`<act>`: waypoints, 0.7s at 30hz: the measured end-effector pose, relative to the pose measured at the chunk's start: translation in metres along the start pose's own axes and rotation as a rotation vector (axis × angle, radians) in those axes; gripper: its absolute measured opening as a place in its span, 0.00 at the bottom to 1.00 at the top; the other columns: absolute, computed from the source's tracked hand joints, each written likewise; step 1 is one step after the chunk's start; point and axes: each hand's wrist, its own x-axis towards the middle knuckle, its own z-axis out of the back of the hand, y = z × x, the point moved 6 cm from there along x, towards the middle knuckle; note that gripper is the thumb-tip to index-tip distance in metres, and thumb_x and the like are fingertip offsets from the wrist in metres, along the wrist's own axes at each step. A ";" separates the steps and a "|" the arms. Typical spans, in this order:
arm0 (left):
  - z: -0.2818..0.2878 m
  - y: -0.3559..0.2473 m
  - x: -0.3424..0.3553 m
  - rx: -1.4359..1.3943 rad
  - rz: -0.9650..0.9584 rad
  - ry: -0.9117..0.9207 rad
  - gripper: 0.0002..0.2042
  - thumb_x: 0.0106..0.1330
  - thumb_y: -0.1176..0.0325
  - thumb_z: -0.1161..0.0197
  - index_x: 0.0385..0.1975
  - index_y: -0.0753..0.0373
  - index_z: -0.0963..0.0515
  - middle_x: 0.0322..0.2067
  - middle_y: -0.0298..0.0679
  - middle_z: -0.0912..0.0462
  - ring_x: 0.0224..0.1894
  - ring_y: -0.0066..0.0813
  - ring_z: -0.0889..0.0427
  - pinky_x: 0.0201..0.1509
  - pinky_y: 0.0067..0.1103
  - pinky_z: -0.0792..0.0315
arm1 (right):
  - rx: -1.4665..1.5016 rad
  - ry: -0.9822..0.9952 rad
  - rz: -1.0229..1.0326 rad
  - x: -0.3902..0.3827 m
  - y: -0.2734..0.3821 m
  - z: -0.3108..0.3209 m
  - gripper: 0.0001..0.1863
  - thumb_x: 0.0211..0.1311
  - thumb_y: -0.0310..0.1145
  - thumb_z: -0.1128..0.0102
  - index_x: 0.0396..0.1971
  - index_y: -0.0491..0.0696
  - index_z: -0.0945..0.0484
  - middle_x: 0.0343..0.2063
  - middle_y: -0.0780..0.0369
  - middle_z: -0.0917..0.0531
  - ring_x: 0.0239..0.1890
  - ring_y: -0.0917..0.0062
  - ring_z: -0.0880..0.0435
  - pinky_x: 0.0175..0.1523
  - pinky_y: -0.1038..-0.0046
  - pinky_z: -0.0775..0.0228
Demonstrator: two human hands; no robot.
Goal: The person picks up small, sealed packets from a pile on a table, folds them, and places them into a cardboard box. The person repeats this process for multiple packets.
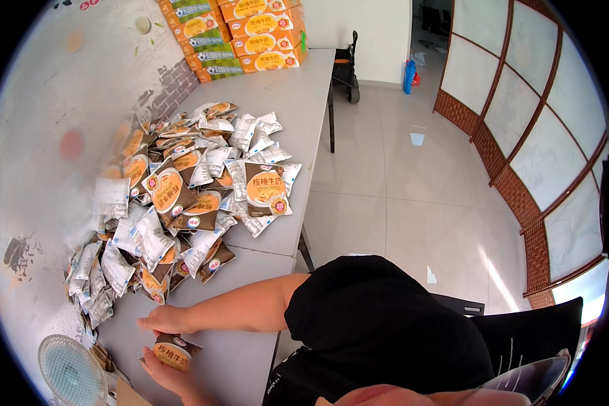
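A small brown drink pouch [172, 353] with a round tan-and-orange print lies over the grey table, printed face up, between my two hands. My left hand [167, 375] comes in from the lower edge, its fingers closed on the pouch's near side. My right hand [164, 319] reaches across from the right and pinches the far edge; its fingertips are partly hidden. Just beyond lies a big heap of similar pouches [168, 191], some showing brown printed fronts and others white backs.
Stacked orange cartons [267, 42] stand at the table's far end. A round mesh-covered fan [72, 372] is at the lower left, beside a cardboard box [130, 394]. The grey table [264, 271] meets a painted wall on its left. A folding screen [521, 101] stands at right, beyond a black chair [541, 331].
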 end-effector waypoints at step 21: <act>0.031 0.017 0.050 -0.127 0.106 0.115 0.27 0.67 0.43 0.54 0.38 0.67 0.30 0.25 0.40 0.24 0.25 0.33 0.22 0.25 0.26 0.30 | -0.202 0.526 -0.241 -0.055 0.027 -0.028 0.24 0.48 0.54 0.29 0.21 0.47 0.24 0.19 0.65 0.23 0.19 0.79 0.26 0.23 0.76 0.35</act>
